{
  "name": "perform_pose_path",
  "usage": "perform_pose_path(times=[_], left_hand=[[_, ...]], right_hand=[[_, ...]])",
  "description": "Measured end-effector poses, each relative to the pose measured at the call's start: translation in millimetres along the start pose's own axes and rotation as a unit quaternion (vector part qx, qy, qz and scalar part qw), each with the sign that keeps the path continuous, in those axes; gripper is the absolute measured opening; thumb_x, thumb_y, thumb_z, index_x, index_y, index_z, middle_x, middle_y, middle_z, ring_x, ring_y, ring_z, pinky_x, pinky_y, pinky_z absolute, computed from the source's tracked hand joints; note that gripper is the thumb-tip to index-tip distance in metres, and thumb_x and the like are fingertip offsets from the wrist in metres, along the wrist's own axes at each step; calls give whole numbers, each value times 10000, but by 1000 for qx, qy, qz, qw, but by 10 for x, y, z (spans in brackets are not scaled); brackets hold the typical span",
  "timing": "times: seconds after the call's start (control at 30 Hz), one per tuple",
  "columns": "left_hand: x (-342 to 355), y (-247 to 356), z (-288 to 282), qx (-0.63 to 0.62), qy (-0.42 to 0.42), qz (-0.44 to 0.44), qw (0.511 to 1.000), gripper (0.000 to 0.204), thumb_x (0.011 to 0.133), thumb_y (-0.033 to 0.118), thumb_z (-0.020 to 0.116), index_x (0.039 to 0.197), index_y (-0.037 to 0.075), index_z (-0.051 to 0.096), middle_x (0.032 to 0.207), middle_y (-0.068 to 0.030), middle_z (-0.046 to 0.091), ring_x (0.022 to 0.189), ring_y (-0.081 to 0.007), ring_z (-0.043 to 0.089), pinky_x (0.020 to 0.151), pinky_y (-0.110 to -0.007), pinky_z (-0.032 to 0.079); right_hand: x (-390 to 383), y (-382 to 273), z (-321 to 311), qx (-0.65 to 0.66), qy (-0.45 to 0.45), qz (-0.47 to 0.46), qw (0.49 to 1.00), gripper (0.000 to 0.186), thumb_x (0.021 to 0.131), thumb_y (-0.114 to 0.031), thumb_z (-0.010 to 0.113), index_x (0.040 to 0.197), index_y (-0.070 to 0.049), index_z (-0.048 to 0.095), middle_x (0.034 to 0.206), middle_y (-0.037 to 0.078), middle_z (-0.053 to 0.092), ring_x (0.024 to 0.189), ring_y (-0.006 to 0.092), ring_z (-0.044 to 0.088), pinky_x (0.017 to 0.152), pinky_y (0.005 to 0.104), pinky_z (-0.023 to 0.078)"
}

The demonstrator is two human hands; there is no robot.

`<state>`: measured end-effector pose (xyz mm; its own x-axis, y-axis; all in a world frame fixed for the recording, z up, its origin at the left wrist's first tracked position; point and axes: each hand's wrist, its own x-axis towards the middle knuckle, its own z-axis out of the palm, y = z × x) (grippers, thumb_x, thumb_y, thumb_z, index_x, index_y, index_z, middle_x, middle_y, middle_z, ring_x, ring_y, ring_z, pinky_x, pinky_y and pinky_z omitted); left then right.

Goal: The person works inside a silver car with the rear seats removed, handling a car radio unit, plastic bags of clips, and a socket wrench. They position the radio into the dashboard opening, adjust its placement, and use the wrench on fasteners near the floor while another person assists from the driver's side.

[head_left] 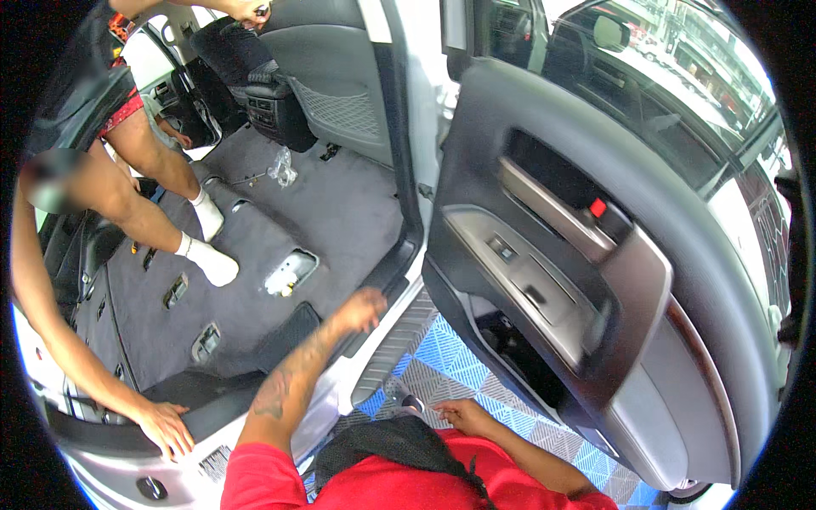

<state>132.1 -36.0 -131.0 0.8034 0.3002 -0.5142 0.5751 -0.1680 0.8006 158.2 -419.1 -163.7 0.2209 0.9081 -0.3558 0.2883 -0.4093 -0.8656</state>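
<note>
My left hand reaches out over the door sill of a car, its fingers loosely bent and apart, with nothing seen in them. The tattooed forearm crosses the edge of the rear cabin. Close to my red shirt, my right hand hangs above the tiled floor; its fingers are parted and hold nothing visible. Inside the car lies grey carpet with several cut-outs. One larger opening shows bare metal and a small yellowish piece. To my right stands the open rear door, with a red-marked inner handle.
A co-worker in white socks stands on the carpet. Another hand, not mine, rests on the sill at left. A clear plastic bag lies near the front seat back. Blue and grey tiles cover the floor.
</note>
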Motion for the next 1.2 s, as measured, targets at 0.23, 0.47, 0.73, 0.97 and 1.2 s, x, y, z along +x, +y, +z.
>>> perform_pose_path(times=[0.23,0.47,0.73,0.97,1.2], left_hand=[[-1604,-1761,2959,15,-134,-35,990,380,905,382,597,1102,60,643,886,-98,693,777,-182,635,692,-308,484],[-1863,-1472,3386,-61,-94,-44,993,348,871,333,657,1018,19,685,775,-29,635,692,-105,554,640,-276,460],[-1596,-1789,3046,-235,-163,-53,957,274,850,70,503,1074,-18,633,823,-47,593,723,-161,572,680,-293,514],[-1977,-1739,2557,-428,-36,-127,894,297,889,-35,474,1166,-42,581,970,-105,621,891,-222,643,826,-355,558],[-2665,-2225,2024,-410,38,-9,911,263,955,119,530,1163,-34,580,1099,-146,647,968,-240,646,903,-323,515]], right_hand=[[-1895,1625,215,205,115,90,968,272,856,-31,606,1121,-38,668,873,106,729,798,153,690,722,298,550],[-3245,2902,470,-3,197,306,931,279,781,-92,715,1058,-62,709,825,80,740,715,120,691,638,286,554],[-3600,3638,1295,-50,253,432,864,314,682,-216,777,992,-177,758,730,70,717,646,176,685,608,332,557],[-2395,2980,760,-100,122,343,926,317,703,-257,792,1009,-185,749,777,67,734,683,151,700,686,321,579],[-16,2681,146,-164,-2,157,974,375,689,-206,765,1048,-111,721,744,98,707,640,199,663,642,356,549]])
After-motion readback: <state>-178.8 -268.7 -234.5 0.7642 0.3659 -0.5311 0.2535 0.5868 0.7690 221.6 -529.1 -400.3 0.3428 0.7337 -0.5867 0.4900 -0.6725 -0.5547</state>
